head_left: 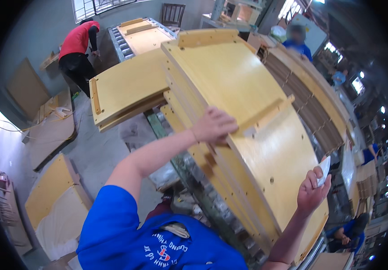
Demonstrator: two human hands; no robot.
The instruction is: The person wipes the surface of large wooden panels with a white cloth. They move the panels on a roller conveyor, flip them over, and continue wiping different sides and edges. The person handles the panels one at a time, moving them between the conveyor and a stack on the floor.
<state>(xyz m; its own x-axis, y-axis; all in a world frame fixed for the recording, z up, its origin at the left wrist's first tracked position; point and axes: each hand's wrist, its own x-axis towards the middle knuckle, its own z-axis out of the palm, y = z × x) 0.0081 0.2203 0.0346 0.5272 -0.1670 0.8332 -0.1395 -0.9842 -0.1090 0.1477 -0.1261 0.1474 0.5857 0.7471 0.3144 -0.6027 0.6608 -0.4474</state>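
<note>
A stack of large, glossy, yellowish wooden panels (277,157) lies right in front of me. My left hand (215,126) is at the left edge of the top panel, fingers curled over that edge; its thumb is hidden. Beside it, a wooden batten (268,118) runs across the panel face. Over the right part of the panel, my right hand (311,191) is raised and pinches a small folded white sheet (324,171). Whether that sheet is paper or an abrasive cannot be told. Screw holes dot the panel face.
More panels (131,83) jut out at the left of the stack. A green metal frame (176,157) runs underneath. Cloth-draped panels (59,207) stand on the floor at left. Brown boards (304,99) are piled at right. A person in red (80,45) bends at the far left; others work at right.
</note>
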